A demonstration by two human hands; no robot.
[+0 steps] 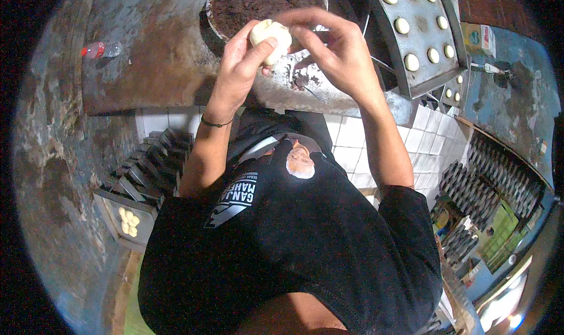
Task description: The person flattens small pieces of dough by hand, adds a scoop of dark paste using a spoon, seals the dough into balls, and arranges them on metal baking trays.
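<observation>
My left hand (235, 65) is closed around a pale, rounded piece of dough (269, 40), its thumb pressed on the front. Folds show along the dough's top. My right hand (346, 56) hovers just right of the dough with fingers bent towards it. Motion smears those fingers, so whether they grip anything is unclear. Behind both hands stands a round bowl (212, 25) full of dark brown, crumbly filling (247, 3). On the worktop below the hands lies a whitish, smeared patch (276, 85) with dark crumbs.
At the right, a metal tray (420, 25) bears several flat dough rounds; another tray (449, 97) sits below its corner. A bottle with a red label (101, 50) lies at the far left. Lower left, a tray (111, 209) holds several dough balls beside stacked dark metal trays (155, 159).
</observation>
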